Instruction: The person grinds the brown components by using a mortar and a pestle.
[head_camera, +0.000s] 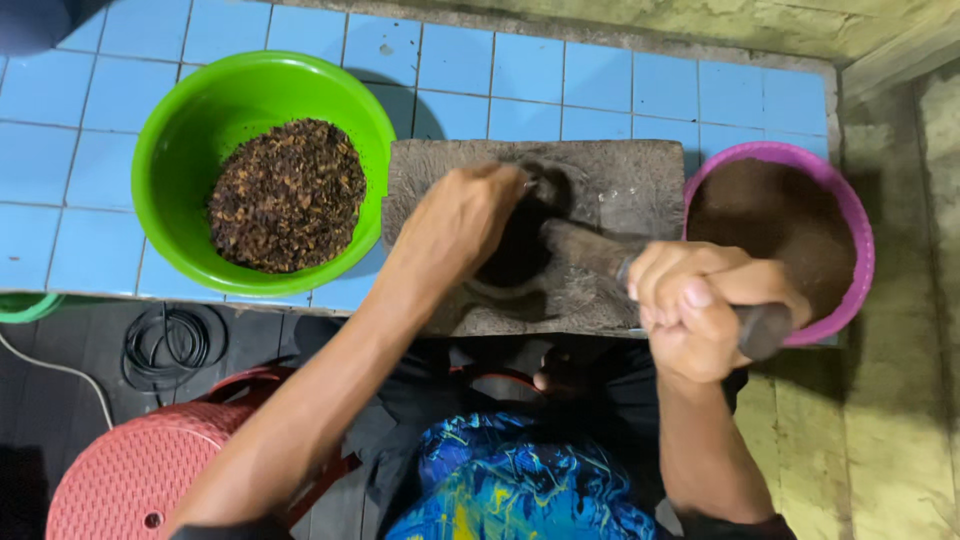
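A grey stone mortar block (630, 180) rests on the blue tiled surface, with a dark hollow in its middle. My right hand (700, 305) is wrapped around the upper end of a thick wooden pestle (590, 248) that slants down into the hollow. My left hand (455, 225) reaches into the hollow's left rim, fingers curled down at the dark contents. A green bowl (170, 130) to the left holds a heap of dark brown coarse bits (288, 195). A purple bowl (855, 215) to the right holds fine brown powder (775, 220).
Blue tiles (560, 75) cover the platform. A red plastic stool (130, 470) and a coiled black cable (170, 340) lie on the dark floor at lower left. A rough yellowish wall (880, 400) runs along the right.
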